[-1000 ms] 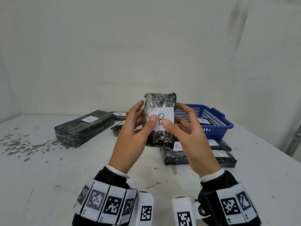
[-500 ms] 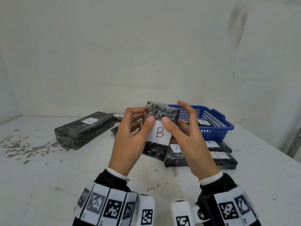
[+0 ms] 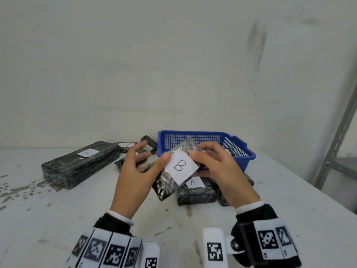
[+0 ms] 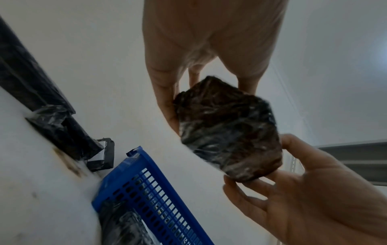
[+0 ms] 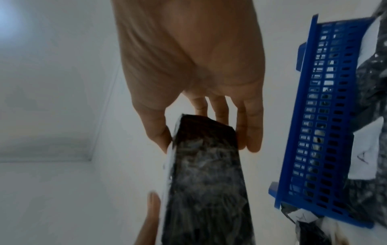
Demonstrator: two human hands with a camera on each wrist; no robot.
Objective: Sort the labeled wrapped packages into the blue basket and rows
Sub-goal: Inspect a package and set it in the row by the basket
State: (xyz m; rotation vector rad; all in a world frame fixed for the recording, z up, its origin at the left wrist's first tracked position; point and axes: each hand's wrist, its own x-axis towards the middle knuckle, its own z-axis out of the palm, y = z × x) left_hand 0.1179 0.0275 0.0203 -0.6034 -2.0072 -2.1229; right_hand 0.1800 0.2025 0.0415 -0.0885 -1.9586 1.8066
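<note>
A black wrapped package with a white label marked B (image 3: 179,167) is held tilted above the table, just in front of the blue basket (image 3: 239,149). My right hand (image 3: 202,153) grips it, thumb on the label's top edge and fingers underneath. My left hand (image 3: 150,163) only touches the label's left corner with its thumb. Its fingers are spread straight, away from the package. The left wrist view shows the package (image 4: 228,132) between both hands, above the basket (image 4: 146,182). In the right wrist view the package (image 5: 205,174) is seen edge-on beside the basket (image 5: 326,116).
A long package labelled A (image 3: 81,165) lies on the left of the white table. Another A package (image 3: 195,190) and more lie under my hands, with others at the back (image 3: 126,146). One package lies in the basket (image 4: 125,223). A metal shelf upright (image 3: 336,144) stands on the right.
The B package has come down from upright at chest height and tilted to the right toward the basket. My left fingers have come off its back and spread out.
</note>
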